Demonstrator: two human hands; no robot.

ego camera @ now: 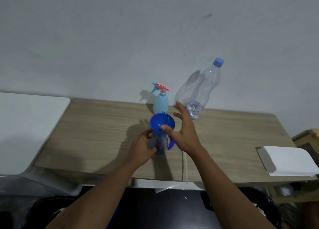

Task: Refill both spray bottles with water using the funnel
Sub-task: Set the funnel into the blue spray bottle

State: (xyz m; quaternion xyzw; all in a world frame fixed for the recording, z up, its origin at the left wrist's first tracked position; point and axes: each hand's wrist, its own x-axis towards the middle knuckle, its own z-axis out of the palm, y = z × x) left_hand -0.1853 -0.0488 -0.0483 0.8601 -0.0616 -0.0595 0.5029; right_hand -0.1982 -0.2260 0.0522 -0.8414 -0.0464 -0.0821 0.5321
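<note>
Funnel [158, 121] sits atop the blue spray bottle [163, 143], gripped by the left hand [142, 148]. The right hand [185, 135] has spread fingers, thumb touching the funnel rim, with the water bottle [205, 90] just beyond its fingertips.

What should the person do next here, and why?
Probably reach the right hand across to the water bottle and uncap it. The funnel already sits in the dark blue spray bottle, which the left hand grips, while the water bottle's cap is on.
</note>
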